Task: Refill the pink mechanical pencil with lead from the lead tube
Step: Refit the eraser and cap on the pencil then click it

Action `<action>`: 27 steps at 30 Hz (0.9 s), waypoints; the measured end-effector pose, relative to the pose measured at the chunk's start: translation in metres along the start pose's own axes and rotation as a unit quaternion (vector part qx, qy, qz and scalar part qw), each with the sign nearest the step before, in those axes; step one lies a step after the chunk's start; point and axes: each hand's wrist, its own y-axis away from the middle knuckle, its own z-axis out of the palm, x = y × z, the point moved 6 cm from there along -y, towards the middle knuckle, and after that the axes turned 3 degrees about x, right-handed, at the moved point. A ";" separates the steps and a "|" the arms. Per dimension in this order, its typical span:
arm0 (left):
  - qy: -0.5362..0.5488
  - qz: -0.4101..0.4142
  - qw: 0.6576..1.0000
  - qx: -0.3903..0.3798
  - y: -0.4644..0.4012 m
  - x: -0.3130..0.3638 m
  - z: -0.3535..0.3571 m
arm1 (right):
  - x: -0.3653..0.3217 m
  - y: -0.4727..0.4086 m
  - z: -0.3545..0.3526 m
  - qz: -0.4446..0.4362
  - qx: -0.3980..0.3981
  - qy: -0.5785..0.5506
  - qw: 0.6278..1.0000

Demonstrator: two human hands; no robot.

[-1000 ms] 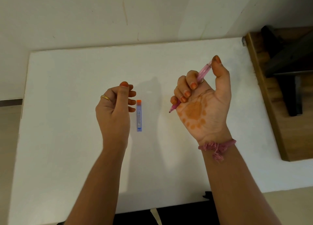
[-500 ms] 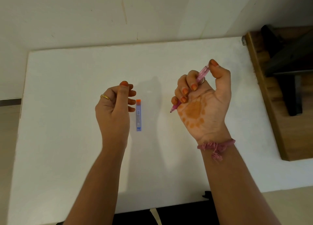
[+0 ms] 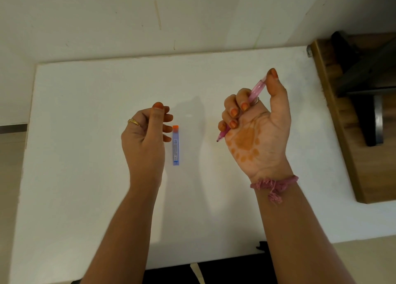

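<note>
The right hand (image 3: 257, 131) holds the pink plastic mechanical pencil (image 3: 254, 94), thumb on top. The left hand (image 3: 145, 133) curls loosely, holding nothing, just beside the blue lead tube with an orange cap (image 3: 175, 146).

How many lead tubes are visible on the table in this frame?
1. The lead tube lies flat on the white table, just right of the left hand; that loosely curled hand could hide something small.

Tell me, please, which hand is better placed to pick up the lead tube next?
Probably the left hand: it is free, loosely curled, right beside the lead tube on the table. The right hand is busy gripping the pink mechanical pencil.
</note>
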 end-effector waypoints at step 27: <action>-0.008 0.012 1.000 0.001 0.002 0.003 0.001 | -0.002 0.002 -0.001 -0.012 0.007 0.009 1.000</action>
